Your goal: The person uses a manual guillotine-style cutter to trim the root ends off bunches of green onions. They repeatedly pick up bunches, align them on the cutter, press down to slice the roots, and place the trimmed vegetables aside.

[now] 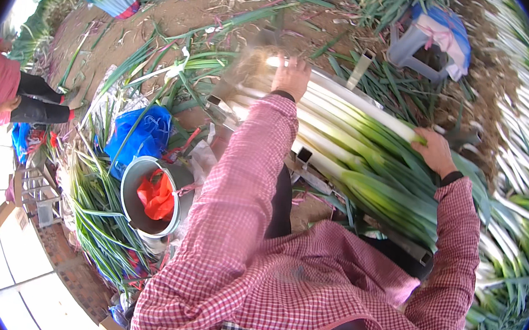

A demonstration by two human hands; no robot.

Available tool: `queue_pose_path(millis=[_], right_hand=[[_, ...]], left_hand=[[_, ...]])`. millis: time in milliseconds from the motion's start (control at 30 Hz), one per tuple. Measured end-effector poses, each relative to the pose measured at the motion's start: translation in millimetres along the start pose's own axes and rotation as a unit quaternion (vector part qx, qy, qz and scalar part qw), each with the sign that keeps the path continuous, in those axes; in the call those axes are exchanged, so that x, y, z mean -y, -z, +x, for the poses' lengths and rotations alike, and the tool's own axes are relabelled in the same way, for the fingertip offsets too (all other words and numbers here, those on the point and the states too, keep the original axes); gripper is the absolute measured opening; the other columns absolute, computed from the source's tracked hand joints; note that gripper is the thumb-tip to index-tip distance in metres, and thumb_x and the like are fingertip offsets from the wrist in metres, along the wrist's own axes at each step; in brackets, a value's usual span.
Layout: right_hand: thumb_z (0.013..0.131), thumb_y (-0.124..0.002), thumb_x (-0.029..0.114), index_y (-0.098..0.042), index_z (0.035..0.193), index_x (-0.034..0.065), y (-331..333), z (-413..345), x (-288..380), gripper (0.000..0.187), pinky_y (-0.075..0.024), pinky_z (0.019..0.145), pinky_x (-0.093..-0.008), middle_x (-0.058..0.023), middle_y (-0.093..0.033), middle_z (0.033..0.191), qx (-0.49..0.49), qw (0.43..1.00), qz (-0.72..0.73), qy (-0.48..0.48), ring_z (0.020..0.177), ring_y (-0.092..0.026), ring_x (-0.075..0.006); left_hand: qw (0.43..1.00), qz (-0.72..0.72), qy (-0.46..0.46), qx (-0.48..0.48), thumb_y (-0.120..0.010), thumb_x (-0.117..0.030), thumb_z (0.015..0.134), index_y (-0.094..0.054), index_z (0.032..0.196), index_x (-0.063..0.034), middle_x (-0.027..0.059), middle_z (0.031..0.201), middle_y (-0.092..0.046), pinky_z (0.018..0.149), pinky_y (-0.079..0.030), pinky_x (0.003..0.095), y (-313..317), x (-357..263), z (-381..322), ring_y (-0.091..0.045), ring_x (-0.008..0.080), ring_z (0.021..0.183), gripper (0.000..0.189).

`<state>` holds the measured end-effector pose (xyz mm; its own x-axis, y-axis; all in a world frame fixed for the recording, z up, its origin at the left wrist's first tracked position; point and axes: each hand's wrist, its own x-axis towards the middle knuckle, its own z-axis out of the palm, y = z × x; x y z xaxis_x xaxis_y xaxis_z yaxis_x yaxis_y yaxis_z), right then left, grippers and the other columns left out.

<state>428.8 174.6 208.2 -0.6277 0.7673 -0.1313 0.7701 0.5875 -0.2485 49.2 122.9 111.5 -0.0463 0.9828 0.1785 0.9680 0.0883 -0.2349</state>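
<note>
A long, thick Welsh onion stalk (364, 105) lies along the far edge of a bundle of similar Welsh onions (367, 164). My left hand (292, 78) grips its white end near the roots, fingers curled over it. Farther along, my right hand (435, 150) is closed around the same stalk where white turns green. The bundle rests between upright posts of a metal frame (303, 155), with blurred roots (251, 68) at the left and green leaves towards my right forearm.
Left of me stands a grey bucket (126, 193) with red plastic inside, beside a blue mesh bag (144, 129). A plastic stool (416, 55) is at the upper right. Many onions (523, 145) line the right side. Another person (2, 86) stands at far left.
</note>
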Motion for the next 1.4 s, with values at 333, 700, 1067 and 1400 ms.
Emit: queue_pose_path(millis=[333,700,1067,1400], right_hand=[[0.081,-0.062,0.028,-0.059,0.110,0.0089,-57,66,-22,0.035,-0.0429,0.078,-0.0422,-0.0135,-0.059,0.092,0.012,1.000,-0.004,-0.006,0.090,-0.056,-0.0320],[0.085,-0.055,0.040,-0.052,0.118,0.0143,-96,70,-25,0.043,-0.0437,0.072,-0.0405,-0.0079,-0.056,0.089,-0.106,0.962,-0.243,0.066,0.084,-0.055,-0.0262],[0.082,-0.058,0.042,-0.055,0.104,0.0092,-105,76,-31,0.039,-0.0446,0.067,-0.0402,-0.0097,-0.055,0.084,-0.101,0.965,-0.231,0.073,0.078,-0.057,-0.0271],[0.083,-0.055,0.043,-0.056,0.102,0.0081,-103,76,-21,0.040,-0.0425,0.070,-0.0375,-0.0079,-0.053,0.085,-0.144,0.961,-0.222,0.080,0.084,-0.054,-0.0250]], left_hand=[[0.996,0.032,-0.034,0.082,-0.044,-0.018,0.088,-0.056,0.111,-0.0134,0.0000,0.110,-0.058,0.086,-0.041,0.0422,-47,17,47,-0.048,0.0192,0.108,0.026],[0.989,-0.142,-0.051,0.007,-0.051,-0.009,0.081,-0.052,0.116,-0.0150,0.0034,0.121,-0.052,0.092,-0.038,0.0440,-105,32,46,-0.045,0.0228,0.116,0.036],[0.979,-0.149,-0.121,0.073,-0.059,-0.009,0.078,-0.054,0.116,-0.0128,0.0054,0.116,-0.057,0.093,-0.038,0.0402,-107,57,63,-0.051,0.0256,0.110,0.039],[0.968,-0.173,-0.107,0.146,-0.054,-0.006,0.083,-0.048,0.127,-0.0191,0.0073,0.121,-0.056,0.097,-0.040,0.0397,-83,57,68,-0.051,0.0259,0.114,0.047]])
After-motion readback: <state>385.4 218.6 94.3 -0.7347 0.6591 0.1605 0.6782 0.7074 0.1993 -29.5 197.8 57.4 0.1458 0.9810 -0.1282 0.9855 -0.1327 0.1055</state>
